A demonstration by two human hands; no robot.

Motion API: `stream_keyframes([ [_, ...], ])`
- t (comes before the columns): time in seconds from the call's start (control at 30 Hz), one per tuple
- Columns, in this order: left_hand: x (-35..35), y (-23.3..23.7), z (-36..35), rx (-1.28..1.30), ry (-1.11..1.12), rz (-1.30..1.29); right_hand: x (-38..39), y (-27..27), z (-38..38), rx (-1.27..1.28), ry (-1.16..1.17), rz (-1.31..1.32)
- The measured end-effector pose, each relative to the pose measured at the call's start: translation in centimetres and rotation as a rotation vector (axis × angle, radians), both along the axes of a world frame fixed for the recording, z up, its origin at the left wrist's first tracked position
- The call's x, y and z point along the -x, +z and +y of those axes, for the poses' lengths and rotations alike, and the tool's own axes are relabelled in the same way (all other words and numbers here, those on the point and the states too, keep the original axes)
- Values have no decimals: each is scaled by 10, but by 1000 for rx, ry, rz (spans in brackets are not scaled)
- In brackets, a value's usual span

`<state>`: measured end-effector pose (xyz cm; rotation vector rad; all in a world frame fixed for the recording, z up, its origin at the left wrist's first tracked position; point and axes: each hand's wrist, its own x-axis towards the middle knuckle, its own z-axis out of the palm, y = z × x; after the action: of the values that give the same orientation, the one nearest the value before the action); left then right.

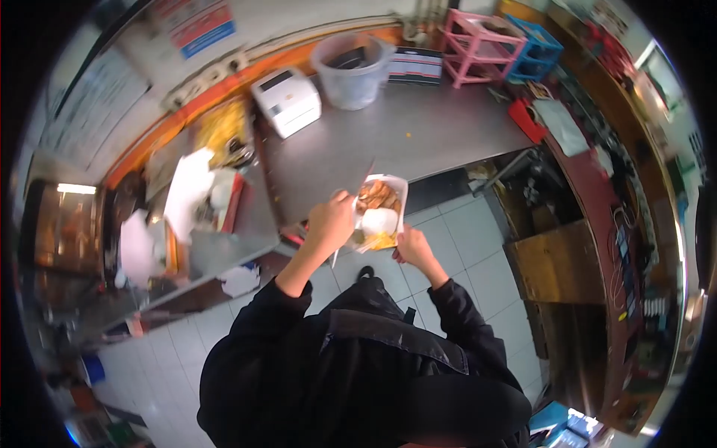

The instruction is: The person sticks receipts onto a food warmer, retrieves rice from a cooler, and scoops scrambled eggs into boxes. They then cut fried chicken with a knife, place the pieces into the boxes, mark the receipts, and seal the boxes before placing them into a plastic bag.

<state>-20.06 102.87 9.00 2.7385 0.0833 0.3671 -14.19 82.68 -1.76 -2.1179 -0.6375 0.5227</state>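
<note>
A white takeaway box [404,196] is held in front of my body, over the floor near the counter's front edge. Inside it are browned meat pieces [379,196], a mound of white rice [380,222] and some yellow food [380,241]. My right hand [415,247] grips the box at its lower right corner. Closed at the box's left side is my left hand [331,222]. Thin chopsticks [370,170] appear to pass through its fist, sticking out above and below. The fingers of that hand partly hide the box's left edge.
On the metal counter [418,134] stand a white label printer [287,103], a translucent bucket [352,78] and a pink rack [482,48] beside a blue one [532,48]. A dark red counter [575,194] runs along the right. Papers and boxes [190,190] crowd the left.
</note>
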Motion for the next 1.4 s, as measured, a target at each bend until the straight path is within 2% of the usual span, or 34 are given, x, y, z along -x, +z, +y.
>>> stream_keyframes([
  [0.03,-34,-14,-13,-20,-40,27,-22,9,-13,31,-154,257],
  [0.13,-144,-42,-49,56,-125,34,-100,-13,-51,-6,-332,282],
  [0.2,-227,-65,-69,75,-241,49,-153,-6,-71,36,-361,282],
  [0.27,-305,-75,-96,58,-270,72,-208,-11,-94,-13,-509,329],
  [0.3,-344,-84,-109,68,-291,78,-243,-31,-109,4,-530,341],
  [0.47,-491,-86,-170,158,-367,87,-363,-80,-151,55,-740,215],
  [0.53,-527,-81,-186,174,-400,112,-394,-78,-158,30,-768,143],
  [0.57,-540,-80,-192,306,-389,77,-403,-79,-163,10,-808,218],
  [0.6,-550,-80,-197,440,-370,42,-408,-73,-164,19,-819,231],
  [0.63,-557,-90,-199,580,-312,-78,-413,-70,-165,-90,-834,329],
  [0.67,-562,-99,-193,633,-264,-267,-422,-67,-166,-207,-837,424],
  [0.7,-565,-108,-189,685,-216,-459,-435,-73,-177,-169,-762,597],
  [0.77,-539,-109,-184,757,42,-583,-444,-63,-197,-211,-737,674],
  [0.8,-524,-126,-180,766,171,-531,-443,-55,-206,-250,-715,748],
  [0.83,-512,-153,-176,771,306,-481,-446,-52,-219,-242,-701,691],
  [0.9,-486,-216,-176,959,520,-446,-456,-54,-245,-132,-632,451],
  [0.97,-456,-258,-187,1046,666,-56,-477,-57,-268,-54,-637,238],
  [1.0,-448,-217,-209,1321,586,48,-487,-60,-279,-9,-634,120],
  [1.03,-445,-210,-232,1393,531,52,-505,-60,-286,-1,-592,127],
  [1.1,-450,-209,-268,1539,491,19,-540,-58,-295,79,-597,-118],
  [1.27,-474,-207,-300,1383,740,-93,-613,-97,-286,-72,-295,119],
  [1.33,-469,-208,-307,1291,664,-199,-622,-96,-282,-51,-87,261],
  [1.4,-467,-205,-315,1279,673,-254,-630,-100,-284,-74,-34,303],
])
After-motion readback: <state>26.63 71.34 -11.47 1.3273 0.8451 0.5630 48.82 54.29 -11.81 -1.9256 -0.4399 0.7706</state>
